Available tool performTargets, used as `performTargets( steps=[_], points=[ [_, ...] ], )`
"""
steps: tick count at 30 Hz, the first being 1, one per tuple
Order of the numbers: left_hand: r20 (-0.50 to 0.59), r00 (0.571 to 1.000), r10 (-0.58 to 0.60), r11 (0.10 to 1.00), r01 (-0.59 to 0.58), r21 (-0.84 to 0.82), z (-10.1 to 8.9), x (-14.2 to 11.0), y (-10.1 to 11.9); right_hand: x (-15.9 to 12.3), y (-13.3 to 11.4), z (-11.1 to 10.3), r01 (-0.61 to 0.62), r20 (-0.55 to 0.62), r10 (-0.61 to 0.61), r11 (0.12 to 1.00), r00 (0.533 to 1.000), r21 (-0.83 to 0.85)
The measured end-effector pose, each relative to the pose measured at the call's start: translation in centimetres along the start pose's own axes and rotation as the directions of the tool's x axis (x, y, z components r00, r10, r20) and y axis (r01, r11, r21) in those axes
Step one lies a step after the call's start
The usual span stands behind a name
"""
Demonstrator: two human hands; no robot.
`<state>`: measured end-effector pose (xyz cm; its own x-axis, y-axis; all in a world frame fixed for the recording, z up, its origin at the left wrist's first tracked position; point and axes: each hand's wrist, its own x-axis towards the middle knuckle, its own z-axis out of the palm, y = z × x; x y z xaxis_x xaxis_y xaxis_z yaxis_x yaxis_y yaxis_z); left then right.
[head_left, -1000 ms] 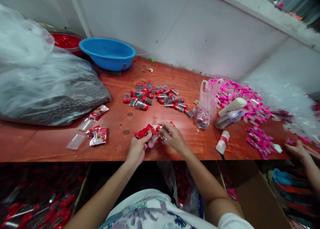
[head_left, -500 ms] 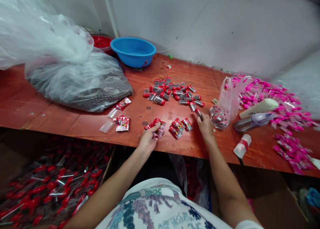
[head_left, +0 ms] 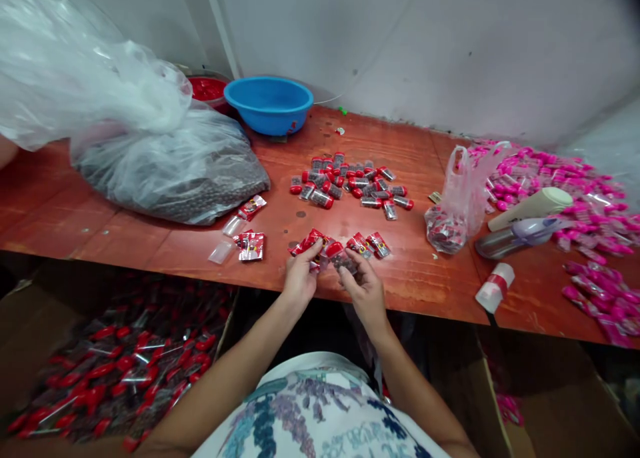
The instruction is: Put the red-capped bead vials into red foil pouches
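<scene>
My left hand [head_left: 301, 276] is closed on small red printed packets [head_left: 311, 239] near the table's front edge. Between the fingers of my right hand [head_left: 366, 288] is a small clear tube with a red cap [head_left: 343, 259], filled with dark beads. Its capped end is close to the packets, and I cannot tell whether they touch. Just beyond my right hand lie several more red packets [head_left: 379, 245]. Farther back is a loose heap of red-capped tubes [head_left: 371, 203]. To the left, a red packet [head_left: 251, 247] rests beside small clear plastic sleeves [head_left: 221, 252].
A big clear bag of dark beads [head_left: 175, 178] and a blue basin [head_left: 270, 105] stand at the back left. On the right are a small plastic bag [head_left: 447, 229], a bottle [head_left: 500, 243], a white roll [head_left: 495, 288] and pink items [head_left: 550, 178]. Below left, a box holds red-topped items [head_left: 120, 365].
My right hand has taken a tube from the heap's near right edge and brought it left, beside the packets. My left hand has stayed nearly in place. The camera view has shifted slightly.
</scene>
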<state>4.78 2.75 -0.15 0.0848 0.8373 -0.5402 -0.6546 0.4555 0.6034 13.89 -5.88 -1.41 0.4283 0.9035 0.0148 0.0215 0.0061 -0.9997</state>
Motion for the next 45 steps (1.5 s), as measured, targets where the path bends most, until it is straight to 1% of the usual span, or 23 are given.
performTargets(
  steps=[2,4,7,9,11,14,16,18,20,22,23,25,27,29,31,34,36,38,42,45],
  points=[
    [0.021,0.999,0.047,0.999,-0.047,0.017,-0.2,-0.1,-0.1,-0.1,0.1,0.0,0.0,0.025,0.0,1.0,1.0,-0.001],
    [0.056,0.994,0.089,0.995,-0.091,0.032,-0.2,-0.4,-0.1,-0.1,0.0,0.0,-0.036,0.041,0.035,0.999,0.999,0.03],
    [0.149,0.979,0.136,0.988,-0.145,0.054,-0.2,-0.9,0.0,0.0,-0.3,-0.3,-0.106,0.062,0.1,0.988,0.993,0.112],
    [0.222,0.966,0.136,0.984,-0.158,0.085,-0.2,-1.3,0.2,0.1,-0.6,-0.5,-0.103,0.071,0.093,0.985,0.993,0.141],
    [0.28,0.953,0.117,0.98,-0.156,0.124,-0.2,-1.5,0.4,0.2,-0.7,-0.8,-0.08,0.081,0.069,0.988,0.994,0.135],
    [0.326,0.937,0.126,0.968,-0.188,0.167,-0.3,-1.5,0.7,0.3,-0.8,-1.3,-0.062,0.108,0.052,0.994,0.993,0.089],
    [0.34,0.928,0.15,0.956,-0.224,0.19,-0.4,-1.4,0.8,0.3,-0.7,-1.6,-0.009,0.119,0.006,0.999,0.993,0.031],
    [0.34,0.925,0.166,0.95,-0.243,0.197,-0.5,-1.4,0.9,0.3,-0.6,-1.8,0.1,0.124,-0.092,0.993,0.988,-0.063],
    [0.336,0.925,0.176,0.948,-0.252,0.194,-0.5,-1.3,0.8,0.2,-0.5,-1.9,0.222,0.136,-0.2,0.96,0.97,-0.168],
    [0.339,0.92,0.196,0.942,-0.273,0.196,-0.6,-1.3,0.8,0.1,-0.5,-1.9,0.299,0.151,-0.27,0.927,0.951,-0.227],
    [0.347,0.916,0.203,0.936,-0.286,0.205,-0.7,-1.4,0.8,0.0,-0.5,-1.9,0.309,0.154,-0.279,0.923,0.948,-0.229],
    [0.365,0.908,0.207,0.925,-0.303,0.229,-0.8,-1.5,0.8,-0.1,-0.4,-1.7,0.277,0.143,-0.252,0.942,0.957,-0.189],
    [0.379,0.907,0.185,0.921,-0.294,0.255,-0.8,-1.6,1.0,-0.1,-0.4,-1.7,0.224,0.13,-0.207,0.965,0.97,-0.132],
    [0.381,0.91,0.162,0.919,-0.28,0.277,-0.8,-1.7,1.3,-0.1,-0.5,-1.6,0.221,0.133,-0.206,0.968,0.97,-0.115],
    [0.38,0.911,0.163,0.911,-0.286,0.296,-0.8,-1.8,1.5,0.0,-0.6,-1.6,0.291,0.147,-0.27,0.946,0.951,-0.143],
    [0.374,0.909,0.185,0.896,-0.312,0.316,-0.9,-1.8,1.7,0.0,-0.8,-1.6,0.417,0.164,-0.389,0.886,0.906,-0.2],
    [0.376,0.905,0.198,0.888,-0.328,0.321,-1.0,-1.7,1.7,-0.1,-0.8,-1.5,0.449,0.164,-0.422,0.868,0.892,-0.212],
    [0.399,0.894,0.204,0.884,-0.343,0.318,-1.1,-1.6,1.8,-0.3,-0.7,-1.4,0.415,0.151,-0.39,0.887,0.908,-0.202],
    [0.467,0.872,0.144,0.905,-0.307,0.295,-1.3,-1.8,2.1,-0.9,-0.4,-1.0,0.204,0.078,-0.198,0.976,0.977,-0.08],
    [0.46,0.881,0.106,0.924,-0.259,0.282,-1.1,-2.1,2.2,-1.3,-0.3,-0.7,0.111,0.047,-0.111,0.994,0.993,0.014]
  ],
)
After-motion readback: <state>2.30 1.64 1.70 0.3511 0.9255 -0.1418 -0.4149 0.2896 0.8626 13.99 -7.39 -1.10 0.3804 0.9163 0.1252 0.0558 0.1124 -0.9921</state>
